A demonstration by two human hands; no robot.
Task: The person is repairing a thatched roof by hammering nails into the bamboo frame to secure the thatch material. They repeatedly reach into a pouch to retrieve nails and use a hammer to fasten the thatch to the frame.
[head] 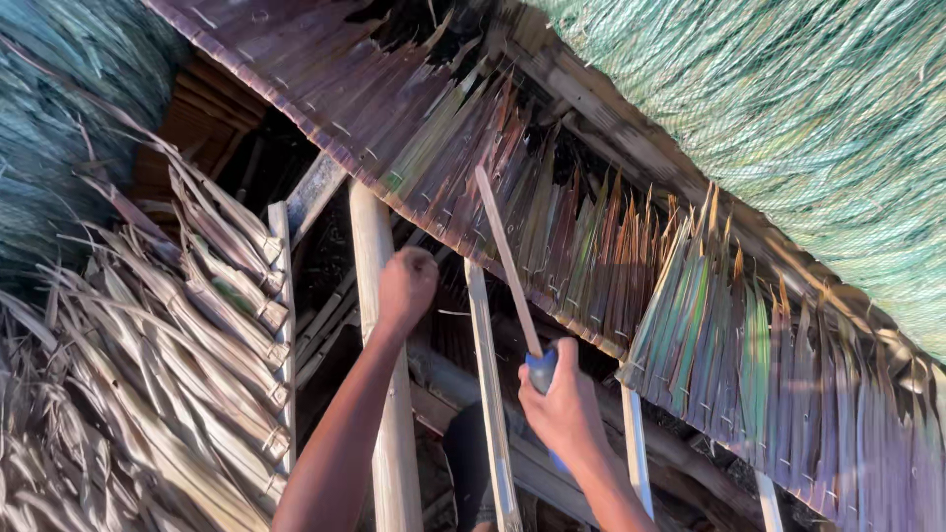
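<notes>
My left hand point(406, 284) is raised with its fingers closed, next to a pale round pole point(375, 256) and just under the edge of a thatch panel of stitched palm leaves point(473, 148); I cannot tell if it grips anything. My right hand point(564, 406) is wrapped around the blue handle of a long thin blade point(507, 261) that points up toward the thatch edge. A pale split slat point(488, 394) stands between the two hands.
A stack of dry leaf panels point(197, 325) lies at the left. More overlapping thatch point(769, 384) runs to the lower right. Green netting point(808, 108) covers the upper right. Wooden rafters point(636, 448) cross behind the hands.
</notes>
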